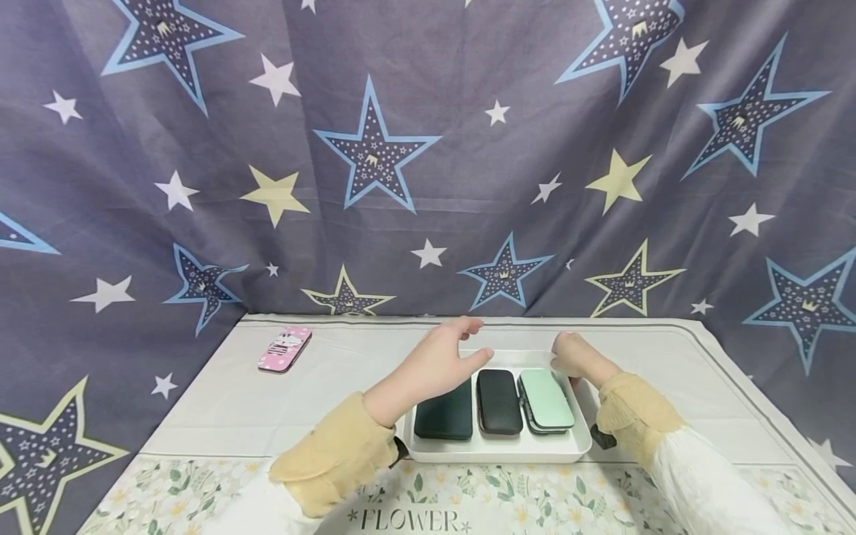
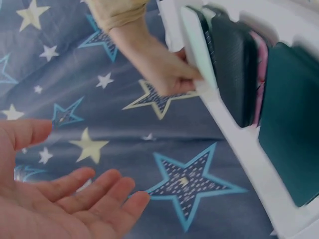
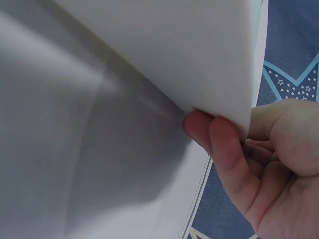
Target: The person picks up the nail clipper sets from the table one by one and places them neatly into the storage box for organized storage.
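A white tray [image 1: 495,449] holds a dark green case [image 1: 444,416], a black case [image 1: 500,401] and a mint green case [image 1: 547,400] side by side. Something pink [image 2: 260,69] shows beneath the black case in the left wrist view. My right hand [image 1: 580,358] pinches the tray's right side near its back corner. In the right wrist view, its fingertips [image 3: 227,142] lie under the tray. Fingers spread and holding nothing, my left hand [image 1: 438,358] hovers over the tray's left part and partly hides the dark green case.
A pink case [image 1: 285,349] with a cartoon print lies on the white table cover [image 1: 207,401], left of the tray. A floral strip with the word FLOWER [image 1: 409,520] runs along the front. Behind the table hangs a star-patterned curtain [image 1: 428,223].
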`<move>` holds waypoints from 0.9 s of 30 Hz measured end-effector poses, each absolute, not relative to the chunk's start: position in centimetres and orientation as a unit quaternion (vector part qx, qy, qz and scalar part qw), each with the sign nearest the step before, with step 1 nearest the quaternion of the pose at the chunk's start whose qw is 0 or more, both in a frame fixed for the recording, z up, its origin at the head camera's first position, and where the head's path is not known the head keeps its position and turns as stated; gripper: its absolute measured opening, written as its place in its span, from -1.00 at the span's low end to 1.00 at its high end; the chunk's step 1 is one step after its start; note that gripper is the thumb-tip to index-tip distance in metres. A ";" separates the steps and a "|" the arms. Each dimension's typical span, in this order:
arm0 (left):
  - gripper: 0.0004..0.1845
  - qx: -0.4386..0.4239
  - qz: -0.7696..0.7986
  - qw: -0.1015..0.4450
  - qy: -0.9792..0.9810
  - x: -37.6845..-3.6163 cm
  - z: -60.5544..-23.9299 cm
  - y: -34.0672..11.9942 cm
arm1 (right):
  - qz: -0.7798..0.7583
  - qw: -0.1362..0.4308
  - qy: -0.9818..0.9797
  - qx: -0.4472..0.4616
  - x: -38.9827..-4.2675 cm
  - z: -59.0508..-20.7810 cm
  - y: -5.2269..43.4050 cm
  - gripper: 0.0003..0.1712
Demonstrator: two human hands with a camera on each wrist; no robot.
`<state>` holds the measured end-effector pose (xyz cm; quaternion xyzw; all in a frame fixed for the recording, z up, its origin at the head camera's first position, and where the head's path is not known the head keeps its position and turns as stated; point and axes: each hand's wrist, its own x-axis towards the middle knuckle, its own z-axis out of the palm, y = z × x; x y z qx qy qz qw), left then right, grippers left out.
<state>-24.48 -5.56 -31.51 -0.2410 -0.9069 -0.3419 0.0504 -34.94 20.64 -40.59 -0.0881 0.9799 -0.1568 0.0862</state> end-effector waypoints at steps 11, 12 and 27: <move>-0.10 -0.263 -0.306 0.127 -0.906 -24.7 -30.1 -8.4 | -0.150 0.081 0.981 -0.090 -35.0 -40.6 20.6 -0.81; -0.10 -0.264 -0.303 0.141 -0.905 -24.8 -30.1 -8.7 | -0.150 0.080 0.981 -0.090 -35.0 -40.6 20.6 -0.81; -0.12 -0.190 -0.206 0.216 -0.935 -27.2 -30.9 -14.3 | -0.158 0.082 0.980 -0.085 -35.1 -40.8 20.6 -0.81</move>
